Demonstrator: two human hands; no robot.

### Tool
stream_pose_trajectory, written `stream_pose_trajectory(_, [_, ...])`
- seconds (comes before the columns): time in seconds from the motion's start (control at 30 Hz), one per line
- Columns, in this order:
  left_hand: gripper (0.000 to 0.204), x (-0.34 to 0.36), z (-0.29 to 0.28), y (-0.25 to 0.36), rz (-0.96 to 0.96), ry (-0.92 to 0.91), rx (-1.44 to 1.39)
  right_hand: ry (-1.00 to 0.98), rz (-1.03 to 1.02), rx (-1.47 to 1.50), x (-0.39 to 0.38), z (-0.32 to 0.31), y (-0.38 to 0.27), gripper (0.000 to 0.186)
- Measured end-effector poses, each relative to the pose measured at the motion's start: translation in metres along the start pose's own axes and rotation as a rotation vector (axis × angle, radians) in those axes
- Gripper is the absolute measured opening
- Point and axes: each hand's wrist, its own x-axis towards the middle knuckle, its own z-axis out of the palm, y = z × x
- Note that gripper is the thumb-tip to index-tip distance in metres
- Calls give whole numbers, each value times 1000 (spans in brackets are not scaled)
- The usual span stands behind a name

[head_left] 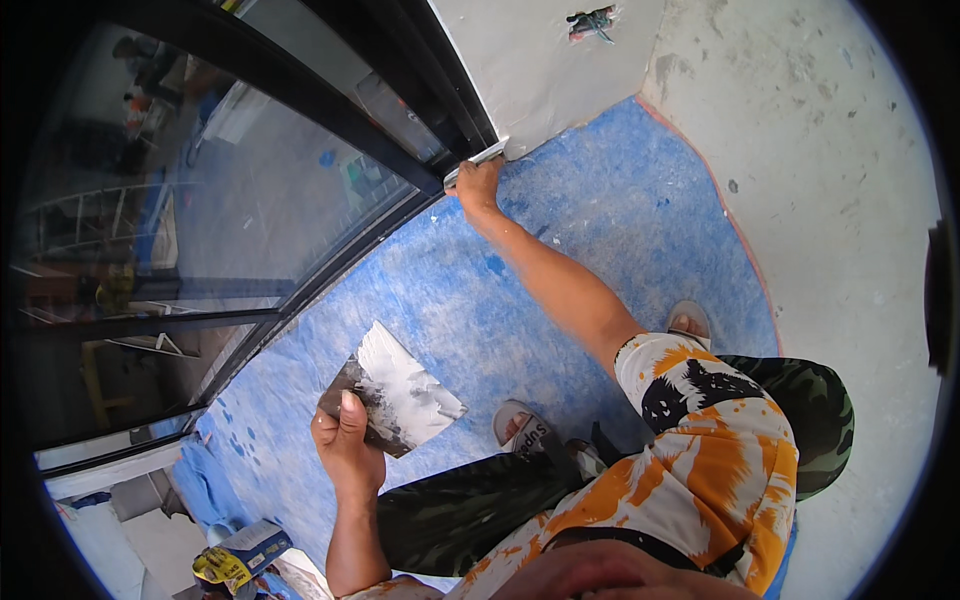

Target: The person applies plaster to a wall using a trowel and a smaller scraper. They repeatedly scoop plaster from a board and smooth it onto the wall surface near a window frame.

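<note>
Yellow-and-blue package point(242, 560) lies lower left, contents hidden; left hand point(348, 435) grips plate point(388, 428) bearing white paste point(405, 378), while outstretched right hand point(478, 185) clasps blade point(491, 152) at wall's point(550, 80) foot.

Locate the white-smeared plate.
In the head view, the white-smeared plate is left of centre, in the left hand, above the blue floor covering.

Room under renovation | exposed wall wires point(592, 22) — blue floor covering point(630, 190)

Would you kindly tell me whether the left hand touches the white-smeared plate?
Touching: the head view shows the left hand gripping the plate at its edge, thumb on top.
</note>
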Motion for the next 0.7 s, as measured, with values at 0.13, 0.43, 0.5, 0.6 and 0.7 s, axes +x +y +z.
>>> stream_pose_trajectory(0.13, [31,1,-6,0,-33,11,-3,90,169,267,-16,-64,-17,39])
stream_pose_trajectory(0.43, [30,-12,-10,1,-46,-48,39,-126,258,6,70,-103,-28,36])
stream_pose_trajectory(0.5, [31,-12,-9,3,-47,-69,46,93,264,-137,66,-99,-32,42])
stream_pose_trajectory(0.6, [28,-13,-4,5,-74,-19,24,100,215,-89,67,-98,-31,49])
stream_pose_trajectory(0.7, [28,-16,-1,7,-63,-16,19,76,249,131,79,-93,-24,43])
